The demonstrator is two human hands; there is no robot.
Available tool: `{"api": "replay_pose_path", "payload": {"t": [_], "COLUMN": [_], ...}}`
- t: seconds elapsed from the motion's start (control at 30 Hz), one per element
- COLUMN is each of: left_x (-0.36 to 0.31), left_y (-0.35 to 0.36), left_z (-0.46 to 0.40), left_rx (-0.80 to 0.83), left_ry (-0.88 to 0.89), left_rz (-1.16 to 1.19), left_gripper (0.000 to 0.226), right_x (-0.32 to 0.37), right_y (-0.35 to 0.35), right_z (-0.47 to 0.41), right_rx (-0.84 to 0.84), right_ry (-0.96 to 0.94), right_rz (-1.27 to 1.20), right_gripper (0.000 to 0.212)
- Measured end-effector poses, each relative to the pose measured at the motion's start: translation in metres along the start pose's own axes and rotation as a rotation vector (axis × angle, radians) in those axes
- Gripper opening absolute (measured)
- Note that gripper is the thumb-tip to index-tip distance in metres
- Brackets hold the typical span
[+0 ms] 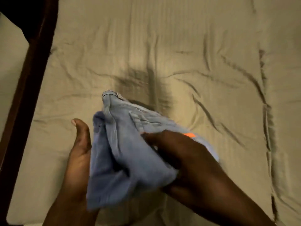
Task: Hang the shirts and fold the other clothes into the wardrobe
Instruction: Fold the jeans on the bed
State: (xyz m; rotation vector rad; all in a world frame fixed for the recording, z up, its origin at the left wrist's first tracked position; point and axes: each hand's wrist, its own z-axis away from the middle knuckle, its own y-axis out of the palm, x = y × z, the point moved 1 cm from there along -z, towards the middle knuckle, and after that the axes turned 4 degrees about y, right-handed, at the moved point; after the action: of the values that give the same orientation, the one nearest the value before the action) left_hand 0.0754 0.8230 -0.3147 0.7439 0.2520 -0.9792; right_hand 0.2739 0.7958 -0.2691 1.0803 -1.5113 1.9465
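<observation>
A folded pair of light blue jeans [123, 144] is held above the bed, with a waistband corner pointing up and a small orange tag showing near its right edge. My left hand [78, 152] supports the bundle from the left, thumb raised, fingers hidden under the cloth. My right hand [177, 154] presses on top of the jeans from the right, its fingers gripping the denim. The image is blurred by motion.
A wrinkled beige bedsheet [195, 54] fills most of the view. A dark wooden bed frame rail [31, 66] runs diagonally along the left side. Beyond the rail at far left is a pale surface [9, 51].
</observation>
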Motion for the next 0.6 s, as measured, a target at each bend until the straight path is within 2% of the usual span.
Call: {"api": "replay_pose_path", "payload": {"t": [0.03,0.07,0.1,0.13,0.17,0.2,0.27,0.3,0.37,0.4,0.43,0.5,0.57,0.6], "left_x": [0.005,0.012,0.027,0.045,0.054,0.06,0.086,0.098,0.117,0.123,0.13,0.133,0.139,0.141], "left_y": [0.0,0.006,0.002,-0.002,-0.009,-0.014,-0.036,-0.037,-0.034,-0.031,-0.036,-0.046,-0.054,-0.054], "left_z": [0.004,0.011,-0.002,-0.016,-0.039,-0.048,-0.079,-0.085,-0.087,-0.081,-0.078,-0.058,-0.041,-0.035], "left_rx": [0.058,0.072,0.145,0.088,0.107,0.041,-0.041,-0.045,-0.01,-0.075,-0.157,-0.424,-0.424,-0.363], "left_ry": [0.123,0.155,0.111,0.044,-0.018,-0.093,-0.087,-0.095,-0.096,-0.042,0.128,0.475,0.594,0.541], "left_rz": [-0.102,-0.018,0.026,0.021,-0.014,0.024,-0.16,-0.248,-0.257,-0.299,-0.383,-0.706,-0.89,-0.913], "left_gripper": [0.081,0.084,0.085,0.085,0.085,0.077,0.036,0.035,0.048,0.047,0.042,0.039,0.027,0.023], "right_x": [0.005,0.005,0.002,-0.003,-0.013,-0.027,-0.068,-0.087,-0.119,-0.125,-0.129,-0.137,-0.145,-0.152], "right_y": [0.003,0.008,0.013,0.02,0.03,0.044,0.08,0.098,0.121,0.121,0.117,0.103,0.084,0.078], "right_z": [0.005,0.011,0.017,0.022,0.028,0.036,0.055,0.067,0.09,0.096,0.098,0.097,0.094,0.093], "right_rx": [-0.051,-0.108,-0.158,-0.195,-0.209,-0.201,-0.111,-0.022,0.152,0.166,0.083,-0.235,-0.528,-0.61], "right_ry": [-0.103,-0.175,-0.222,-0.238,-0.234,-0.212,-0.135,-0.089,0.006,0.058,0.109,0.25,0.464,0.55], "right_rz": [0.22,0.397,0.527,0.603,0.64,0.661,0.707,0.725,0.656,0.587,0.49,0.285,0.214,0.2], "right_gripper": [0.056,0.054,0.05,0.045,0.043,0.043,0.051,0.059,0.081,0.08,0.069,0.043,0.039,0.043]}}
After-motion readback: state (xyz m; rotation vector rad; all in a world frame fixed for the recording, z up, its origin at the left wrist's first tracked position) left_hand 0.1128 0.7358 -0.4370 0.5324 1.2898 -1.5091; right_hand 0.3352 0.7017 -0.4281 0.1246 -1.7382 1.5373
